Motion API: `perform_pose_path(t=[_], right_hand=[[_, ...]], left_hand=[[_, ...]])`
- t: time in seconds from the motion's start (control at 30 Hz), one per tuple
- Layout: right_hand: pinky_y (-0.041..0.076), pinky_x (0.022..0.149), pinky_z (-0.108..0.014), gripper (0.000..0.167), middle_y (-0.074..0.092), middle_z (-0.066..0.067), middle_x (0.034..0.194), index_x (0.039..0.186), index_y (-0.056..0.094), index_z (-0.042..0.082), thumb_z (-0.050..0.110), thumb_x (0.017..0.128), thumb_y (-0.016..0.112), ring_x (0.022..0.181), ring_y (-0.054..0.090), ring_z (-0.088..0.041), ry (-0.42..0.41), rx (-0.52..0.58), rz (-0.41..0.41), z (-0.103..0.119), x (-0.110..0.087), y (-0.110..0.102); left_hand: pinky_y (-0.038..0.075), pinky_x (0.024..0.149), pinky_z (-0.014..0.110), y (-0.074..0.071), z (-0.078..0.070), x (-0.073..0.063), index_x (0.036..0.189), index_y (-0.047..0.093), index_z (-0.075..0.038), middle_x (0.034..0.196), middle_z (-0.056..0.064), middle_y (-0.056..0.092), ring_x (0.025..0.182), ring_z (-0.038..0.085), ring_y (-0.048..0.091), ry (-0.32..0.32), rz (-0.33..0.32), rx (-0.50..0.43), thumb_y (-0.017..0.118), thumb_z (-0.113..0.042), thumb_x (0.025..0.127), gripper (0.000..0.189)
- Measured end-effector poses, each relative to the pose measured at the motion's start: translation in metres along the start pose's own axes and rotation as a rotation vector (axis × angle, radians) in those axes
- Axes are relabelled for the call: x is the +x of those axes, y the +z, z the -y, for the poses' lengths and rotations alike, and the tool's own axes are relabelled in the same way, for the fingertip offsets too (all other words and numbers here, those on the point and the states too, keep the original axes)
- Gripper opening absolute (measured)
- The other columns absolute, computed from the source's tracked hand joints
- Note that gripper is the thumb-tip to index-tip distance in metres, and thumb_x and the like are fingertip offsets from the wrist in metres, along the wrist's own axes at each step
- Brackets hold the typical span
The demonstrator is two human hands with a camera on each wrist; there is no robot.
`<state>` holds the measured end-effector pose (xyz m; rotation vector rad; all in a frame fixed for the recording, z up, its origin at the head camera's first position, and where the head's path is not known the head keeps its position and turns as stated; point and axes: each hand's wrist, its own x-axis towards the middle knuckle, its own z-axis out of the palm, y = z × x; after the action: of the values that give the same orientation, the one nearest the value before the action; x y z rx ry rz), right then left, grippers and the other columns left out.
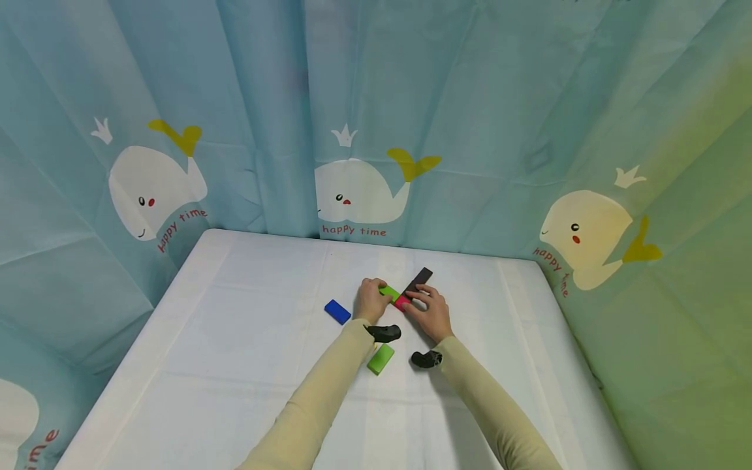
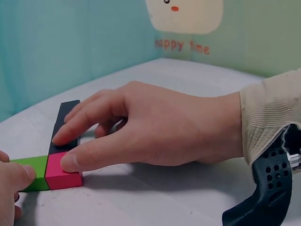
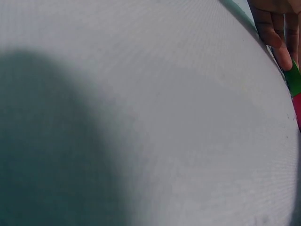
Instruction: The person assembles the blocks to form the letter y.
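Observation:
Three blocks meet at a corner on the white table: a green block (image 1: 390, 293), a pink block (image 1: 402, 303) and a black block (image 1: 419, 279) longer than the pink one. My left hand (image 1: 373, 300) pinches the green block's outer end between thumb and fingers. The thumb of my right hand (image 1: 433, 314) rests on the pink block, and its bent forefinger touches the black block (image 2: 66, 110). In the left wrist view the pink block (image 2: 65, 176) sits against both others. The right wrist view catches only the left fingers (image 3: 282, 56) and part of the green block (image 3: 294, 80).
A blue block (image 1: 337, 312) lies left of my left hand. Another green block (image 1: 380, 360) lies between my forearms, beside a yellowish thing mostly hidden by the left wrist. Black straps (image 1: 384, 333) hang at both wrists. A whale-print curtain (image 1: 282, 98) encloses the white table (image 1: 235, 352).

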<state>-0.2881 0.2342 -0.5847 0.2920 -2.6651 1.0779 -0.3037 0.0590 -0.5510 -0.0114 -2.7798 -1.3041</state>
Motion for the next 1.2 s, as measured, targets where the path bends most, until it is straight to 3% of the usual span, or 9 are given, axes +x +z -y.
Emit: perform_pose_path(t=[0.37, 0.6, 0.7, 0.93, 1.07, 1.2], right_hand=[[0.028, 0.102, -0.062, 0.038, 0.052, -0.016, 0.137, 0.118, 0.072, 0.009, 0.029, 0.086, 0.076, 0.125, 0.044, -0.042, -0.002, 0.007, 0.006, 0.000, 0.001, 0.000], [0.028, 0.103, -0.061, 0.039, 0.052, -0.015, 0.138, 0.119, 0.071, 0.009, 0.030, 0.087, 0.076, 0.126, 0.044, -0.040, 0.001, -0.008, 0.008, -0.003, 0.001, 0.001], [0.028, 0.104, -0.059, 0.039, 0.052, -0.014, 0.138, 0.119, 0.071, 0.010, 0.030, 0.087, 0.076, 0.127, 0.043, -0.039, 0.012, -0.002, 0.010, -0.005, -0.001, 0.003], [0.026, 0.103, -0.061, 0.041, 0.051, -0.013, 0.139, 0.121, 0.071, 0.011, 0.033, 0.087, 0.075, 0.128, 0.042, -0.040, 0.021, 0.012, 0.028, -0.007, -0.006, 0.005], [0.026, 0.103, -0.061, 0.040, 0.051, -0.013, 0.139, 0.121, 0.071, 0.012, 0.035, 0.088, 0.074, 0.127, 0.042, -0.040, 0.009, 0.022, 0.027, -0.006, -0.003, 0.006], [0.026, 0.103, -0.061, 0.039, 0.051, -0.012, 0.139, 0.120, 0.071, 0.012, 0.033, 0.087, 0.075, 0.127, 0.043, -0.040, 0.009, 0.004, 0.010, -0.008, 0.000, 0.006]], left_hand=[[0.050, 0.086, 0.038, -0.005, 0.007, 0.003, 0.116, 0.069, -0.006, 0.112, 0.015, 0.060, 0.100, 0.028, 0.060, -0.002, -0.006, -0.087, 0.076, -0.016, 0.086, 0.032], [0.049, 0.088, 0.044, -0.035, 0.021, 0.003, 0.116, 0.067, 0.002, 0.113, 0.022, 0.058, 0.100, 0.033, 0.060, 0.071, -0.025, -0.175, 0.070, -0.010, 0.090, 0.028], [0.050, 0.084, 0.042, -0.048, 0.034, -0.003, 0.115, 0.068, -0.001, 0.111, 0.018, 0.059, 0.095, 0.029, 0.061, 0.086, -0.039, -0.134, 0.067, -0.012, 0.093, 0.025], [0.047, 0.088, 0.043, -0.073, 0.065, -0.030, 0.112, 0.070, -0.010, 0.114, 0.010, 0.062, 0.105, 0.028, 0.057, 0.065, -0.134, 0.128, 0.068, -0.020, 0.092, 0.023], [0.044, 0.088, 0.046, -0.084, 0.075, -0.045, 0.114, 0.070, -0.010, 0.115, 0.012, 0.061, 0.107, 0.032, 0.054, 0.036, -0.161, 0.175, 0.072, -0.023, 0.090, 0.028], [0.040, 0.092, 0.048, -0.090, 0.078, -0.056, 0.123, 0.065, -0.006, 0.120, 0.015, 0.055, 0.111, 0.034, 0.048, 0.023, -0.127, 0.194, 0.074, -0.034, 0.087, 0.046]])
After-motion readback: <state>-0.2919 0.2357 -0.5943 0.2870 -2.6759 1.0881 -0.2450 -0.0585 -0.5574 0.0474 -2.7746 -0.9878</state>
